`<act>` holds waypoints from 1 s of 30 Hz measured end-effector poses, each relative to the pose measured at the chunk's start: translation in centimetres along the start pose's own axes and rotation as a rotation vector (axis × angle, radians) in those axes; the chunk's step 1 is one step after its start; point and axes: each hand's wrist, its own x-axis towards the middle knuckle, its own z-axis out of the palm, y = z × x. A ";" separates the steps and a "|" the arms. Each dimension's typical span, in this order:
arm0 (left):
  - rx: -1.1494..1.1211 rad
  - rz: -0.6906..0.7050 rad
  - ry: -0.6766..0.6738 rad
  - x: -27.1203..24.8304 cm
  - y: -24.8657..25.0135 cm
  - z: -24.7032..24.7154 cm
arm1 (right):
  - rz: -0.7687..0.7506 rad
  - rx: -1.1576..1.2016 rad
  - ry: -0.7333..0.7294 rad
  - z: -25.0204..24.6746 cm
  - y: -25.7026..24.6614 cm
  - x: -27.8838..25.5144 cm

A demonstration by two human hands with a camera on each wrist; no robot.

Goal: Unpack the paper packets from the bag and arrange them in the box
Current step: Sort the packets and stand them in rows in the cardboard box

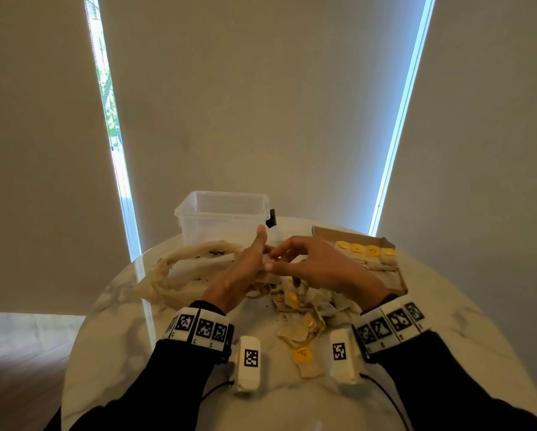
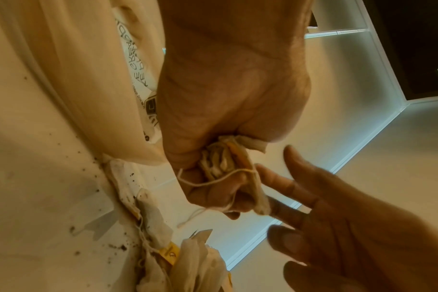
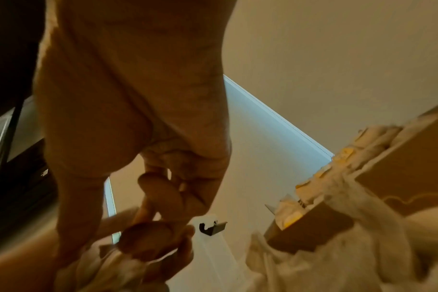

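The left hand (image 2: 228,110) is clenched round a crumpled wad of thin, cream paper packets (image 2: 223,162), their strings looping loose over the knuckles; it likely bunches them so the other hand can tease one free. The right hand (image 1: 317,264) meets it fingertip to fingertip, thumb and forefinger seeming to pinch at that wad while the remaining fingers (image 2: 303,177) fan out straight. Whether it truly has hold of a packet or a string, the views do not settle.

Take the shallow brown cardboard box (image 1: 397,276) as the landmark. Along its far wall stands a neat row of packets with yellow paper tags (image 1: 366,251), upright and touching, which suggests the arranging is under way. Just left of the box, below the hands, lies a loose heap of limp, wrinkled packets (image 1: 304,309) on the glossy, marble-patterned round table (image 1: 111,353), with dark crumbs scattered about. Further left sprawls the soft, off-white cloth bag (image 1: 186,269), slack and flattened. Beyond it, well left of the box, stands a clear plastic tub (image 1: 223,213).
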 end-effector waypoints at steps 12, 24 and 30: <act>-0.005 0.043 0.025 0.2 -0.1 0.1 | 0.089 0.542 0.347 1.2 3.4 -0.7; 0.087 0.161 0.015 0.0 -0.9 -0.3 | 0.168 0.745 0.497 1.5 4.8 -0.6; 0.095 0.157 0.016 0.0 -1.0 -0.2 | 0.107 0.695 0.522 1.6 4.8 -1.2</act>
